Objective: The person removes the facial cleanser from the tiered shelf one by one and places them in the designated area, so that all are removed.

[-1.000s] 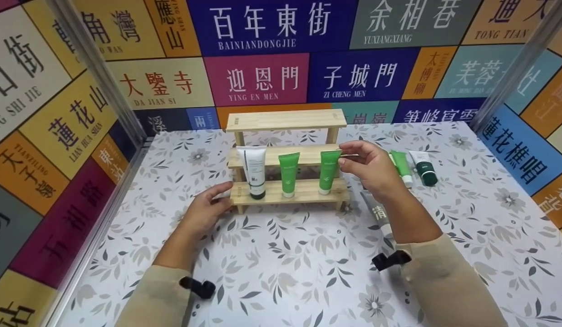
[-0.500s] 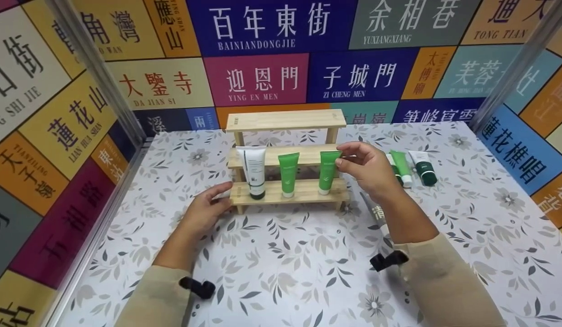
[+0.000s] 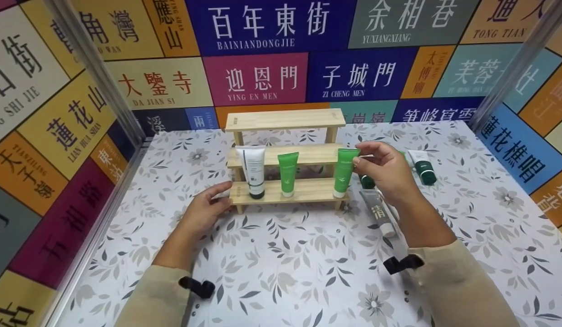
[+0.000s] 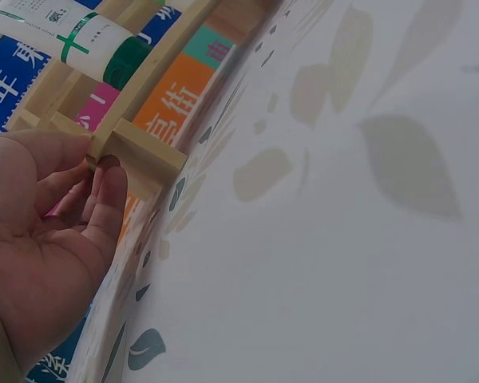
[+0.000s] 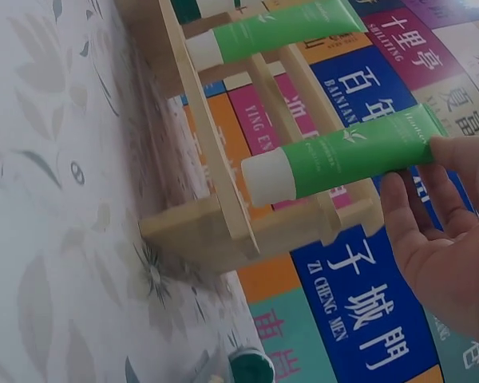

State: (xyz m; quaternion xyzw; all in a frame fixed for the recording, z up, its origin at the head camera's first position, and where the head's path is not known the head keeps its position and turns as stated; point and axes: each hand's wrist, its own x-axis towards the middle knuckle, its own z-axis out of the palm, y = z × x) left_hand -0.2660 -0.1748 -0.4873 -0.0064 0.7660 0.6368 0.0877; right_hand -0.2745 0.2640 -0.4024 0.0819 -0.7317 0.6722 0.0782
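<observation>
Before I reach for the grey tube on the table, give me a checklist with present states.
1. Right hand free: not ok; it pinches the held green tube near the top.
2. That tube's cap seated on the bottom step: cannot tell.
3. Left hand on the wooden rack: ok; it touches the left end.
4. White tube and other green tube upright: ok; both stand on that step.
5. Grey tube in view: ok; it lies right of the rack.

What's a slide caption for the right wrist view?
Right hand pinches a white-capped green tube at a wooden rack.
</observation>
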